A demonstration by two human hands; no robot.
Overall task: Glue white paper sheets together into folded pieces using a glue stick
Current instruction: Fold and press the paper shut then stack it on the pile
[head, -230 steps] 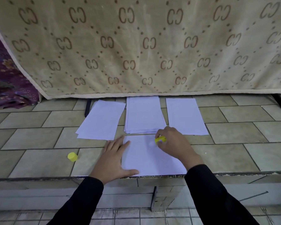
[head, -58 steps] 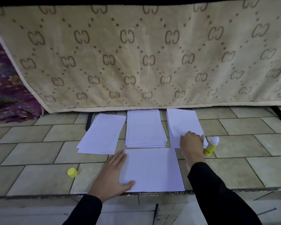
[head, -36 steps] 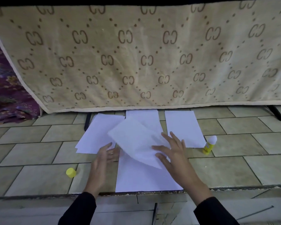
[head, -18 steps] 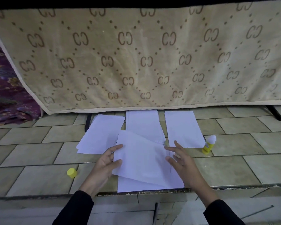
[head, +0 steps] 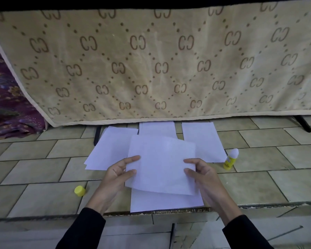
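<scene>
I hold a white paper sheet (head: 162,164) just above the tiled floor, squared over another white sheet (head: 165,202) that lies flat at the step's edge. My left hand (head: 118,175) pinches the held sheet's left edge and my right hand (head: 201,173) pinches its right edge. The uncapped glue stick (head: 231,159), yellow body with a white tip, stands on the floor right of my right hand. Its yellow cap (head: 80,190) lies on the floor to the left.
Behind the held sheet lie a left paper pile (head: 111,148), a middle stack (head: 156,128) and a right sheet (head: 203,139). A beige patterned blanket (head: 151,65) hangs across the back. The floor drops at a step edge (head: 43,215) near me. Purple cloth (head: 9,105) sits far left.
My hands have lifted the upper sheet and straightened it over the lower one. Earlier, the right hand set the glue stick down and took a sheet from the stack.
</scene>
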